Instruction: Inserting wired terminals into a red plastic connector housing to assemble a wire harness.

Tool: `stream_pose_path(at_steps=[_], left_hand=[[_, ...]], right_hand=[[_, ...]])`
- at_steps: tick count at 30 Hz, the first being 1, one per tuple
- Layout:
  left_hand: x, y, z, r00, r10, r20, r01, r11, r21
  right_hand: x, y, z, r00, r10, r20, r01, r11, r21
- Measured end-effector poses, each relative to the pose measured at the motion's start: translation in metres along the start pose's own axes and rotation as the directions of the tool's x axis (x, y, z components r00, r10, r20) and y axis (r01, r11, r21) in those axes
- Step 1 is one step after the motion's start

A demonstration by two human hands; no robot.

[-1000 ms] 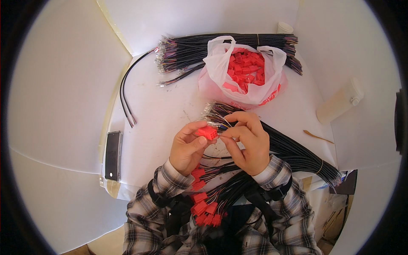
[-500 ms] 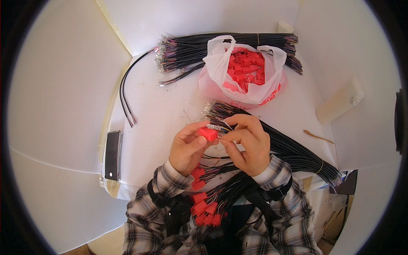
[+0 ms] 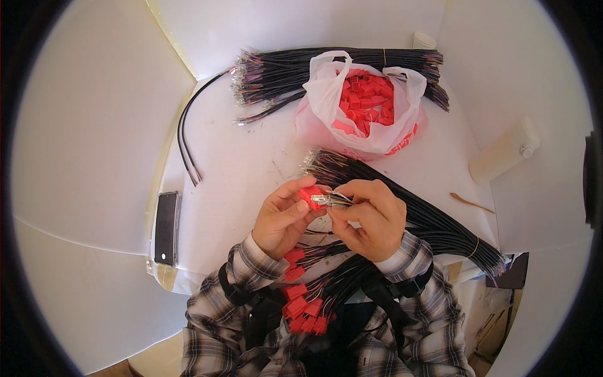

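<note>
My left hand (image 3: 281, 213) pinches a red plastic connector housing (image 3: 308, 193) between thumb and fingers. Thin wires with silvery crimp terminals (image 3: 321, 200) lie against the housing's right side. My right hand (image 3: 372, 217) is closed on these wires a little behind the terminals. Whether any terminal sits inside the housing, I cannot tell. Below my hands, black cables fitted with red connectors (image 3: 303, 308) rest over my lap and the near table edge. A thick bundle of black cables (image 3: 408, 195) runs from behind my right hand toward the lower right.
A white plastic bag (image 3: 320, 129) full of red housings stands at the back, before another black cable bundle (image 3: 276, 78). Two loose cables (image 3: 182, 138) curve at the left, above a phone (image 3: 167, 227). To the right are a pale bottle (image 3: 502, 154) and a thin brown stick (image 3: 470, 202).
The red housing has turned in my left hand. The terminals have swung to point left against it, and my right hand has shifted slightly right and down.
</note>
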State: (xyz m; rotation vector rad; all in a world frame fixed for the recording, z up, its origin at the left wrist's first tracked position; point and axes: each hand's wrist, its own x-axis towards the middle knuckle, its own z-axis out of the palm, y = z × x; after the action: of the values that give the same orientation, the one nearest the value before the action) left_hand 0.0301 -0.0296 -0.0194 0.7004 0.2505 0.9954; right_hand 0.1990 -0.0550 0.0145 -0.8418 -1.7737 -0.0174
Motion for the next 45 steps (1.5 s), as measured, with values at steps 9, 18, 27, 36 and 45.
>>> stream_pose_path(at_steps=[9,18,27,36,45], left_hand=[[-0.001,-0.0014,0.0015,0.993,0.118,-0.011,-0.116,0.99,0.08],[-0.0011,-0.0018,0.0014,0.997,0.053,-0.052,-0.051,0.998,0.045],[-0.002,-0.0039,0.0005,0.982,0.178,-0.064,-0.168,0.976,0.137],[-0.0009,-0.0031,0.0018,0.983,0.157,-0.094,-0.148,0.985,0.094],[-0.001,-0.0018,0.0016,0.982,0.17,-0.085,-0.154,0.974,0.163]], right_hand=[[0.0005,-0.0006,-0.0006,0.999,0.047,0.022,-0.047,0.999,0.02],[0.0002,-0.0004,-0.0008,0.993,0.106,0.058,-0.107,0.994,0.016],[0.0015,-0.0002,-0.0003,0.992,0.103,0.075,-0.104,0.995,0.01],[0.0016,0.0037,0.0019,0.989,0.144,0.022,-0.146,0.986,0.078],[0.0016,0.0002,0.0019,0.976,0.195,0.095,-0.204,0.974,0.099]])
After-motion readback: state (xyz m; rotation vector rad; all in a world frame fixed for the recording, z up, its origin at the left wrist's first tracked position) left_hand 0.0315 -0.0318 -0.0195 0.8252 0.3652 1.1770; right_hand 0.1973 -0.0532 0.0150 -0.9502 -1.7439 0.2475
